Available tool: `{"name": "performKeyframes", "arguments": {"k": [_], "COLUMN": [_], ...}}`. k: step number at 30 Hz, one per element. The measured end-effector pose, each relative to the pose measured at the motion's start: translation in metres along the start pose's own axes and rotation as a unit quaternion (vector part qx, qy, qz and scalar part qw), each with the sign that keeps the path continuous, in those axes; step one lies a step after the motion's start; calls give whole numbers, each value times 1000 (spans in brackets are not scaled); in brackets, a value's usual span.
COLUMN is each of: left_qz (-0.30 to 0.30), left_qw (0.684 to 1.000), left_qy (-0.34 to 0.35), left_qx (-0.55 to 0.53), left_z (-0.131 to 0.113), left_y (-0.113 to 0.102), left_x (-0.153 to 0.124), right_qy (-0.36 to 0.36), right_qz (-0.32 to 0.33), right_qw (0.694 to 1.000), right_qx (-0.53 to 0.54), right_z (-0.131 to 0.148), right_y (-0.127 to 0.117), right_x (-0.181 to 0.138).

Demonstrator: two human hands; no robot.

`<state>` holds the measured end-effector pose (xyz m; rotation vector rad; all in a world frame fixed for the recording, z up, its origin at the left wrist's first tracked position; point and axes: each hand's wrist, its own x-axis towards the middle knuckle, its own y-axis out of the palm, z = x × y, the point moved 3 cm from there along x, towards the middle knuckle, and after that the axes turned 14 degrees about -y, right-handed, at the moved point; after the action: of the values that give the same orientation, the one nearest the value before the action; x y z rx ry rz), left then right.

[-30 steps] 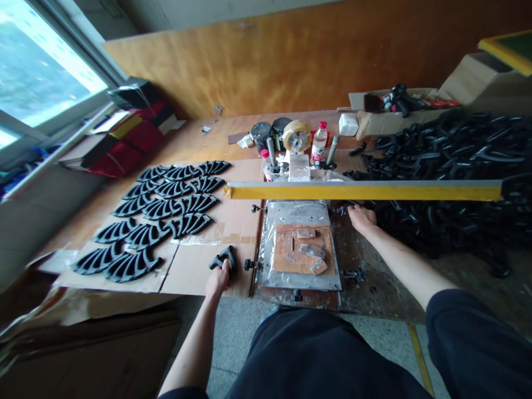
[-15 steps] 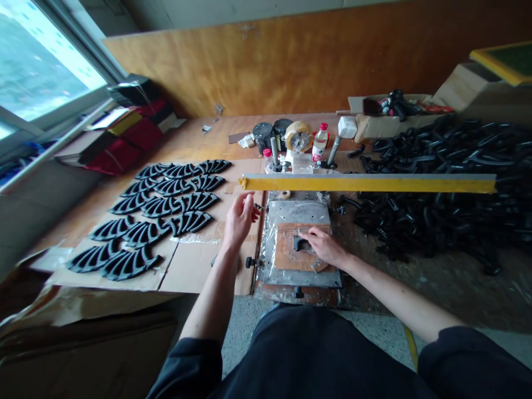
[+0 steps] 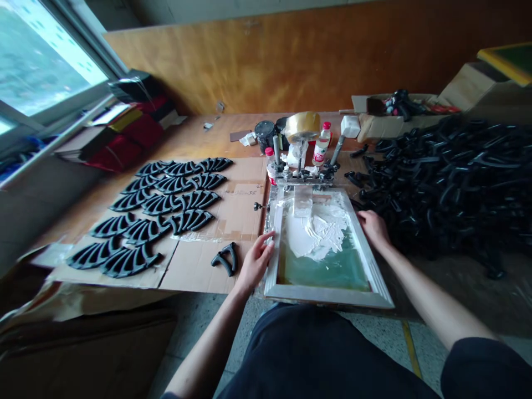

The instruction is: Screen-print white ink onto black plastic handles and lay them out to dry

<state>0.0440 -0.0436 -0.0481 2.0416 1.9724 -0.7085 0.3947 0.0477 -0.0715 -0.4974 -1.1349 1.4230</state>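
A screen printing frame [image 3: 328, 295] with a green mesh lies lowered over the press in front of me. White ink [image 3: 322, 235] is smeared thickly over the upper part of its mesh. My left hand [image 3: 255, 263] is at the frame's left rim, thumb and fingertips against the edge. On the opposite rim, my right hand [image 3: 375, 230] has its curled fingers at the edge, partly hidden. Left of my left hand, two curved black plastic pieces [image 3: 225, 259] rest on the cardboard. The jig under the frame is hidden.
Rows of black curved parts [image 3: 141, 235] lie on cardboard [image 3: 191, 260] at left. A large heap of black parts [image 3: 449, 177] covers the right side. Behind the frame stand a clamp bar [image 3: 305, 180], a tape roll [image 3: 302, 126], bottles [image 3: 322, 144] and a dark tub [image 3: 265, 136].
The raised frame has swung down flat over the press. My right hand has left the jig for the frame's right rim; my left hand has come down to its left rim.
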Motion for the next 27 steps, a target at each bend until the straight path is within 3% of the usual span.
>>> {"name": "performKeyframes", "arguments": {"k": [2, 5, 8, 10, 13, 16, 18, 20, 24, 27], "left_qz": [-8, -43, -57, -60, -57, -54, -58, -64, -61, -56], "left_qw": [999, 994, 989, 987, 987, 988, 989, 989, 991, 992], "left_qy": [-25, -39, -43, -43, -40, -43, -49, -55, -60, -59], "left_qx": [30, 92, 133, 144, 147, 140, 131, 120, 106, 96], "left_z": [25, 48, 58, 62, 67, 70, 70, 69, 65, 63], "left_y": [7, 14, 16, 16, 14, 14, 15, 14, 14, 14], "left_x": [9, 24, 34, 37, 39, 39, 39, 38, 36, 35], "right_qy": [-18, -151, -208, -208, -265, -368, -392, -367, -322, -369], "right_qz": [-50, -62, 59, 141, 196, 238, 274, 286, 179, 153], "right_qw": [998, 986, 975, 967, 944, 899, 877, 884, 929, 916], "right_qx": [-18, -31, -43, -40, -17, 26, 48, 54, 27, 28], "right_z": [8, 62, 113, 126, 124, 114, 110, 110, 117, 118], "right_y": [-8, 3, 34, 50, 54, 38, 27, 24, 35, 43], "right_x": [23, 59, 76, 68, 36, 7, 3, 10, 16, -4]}}
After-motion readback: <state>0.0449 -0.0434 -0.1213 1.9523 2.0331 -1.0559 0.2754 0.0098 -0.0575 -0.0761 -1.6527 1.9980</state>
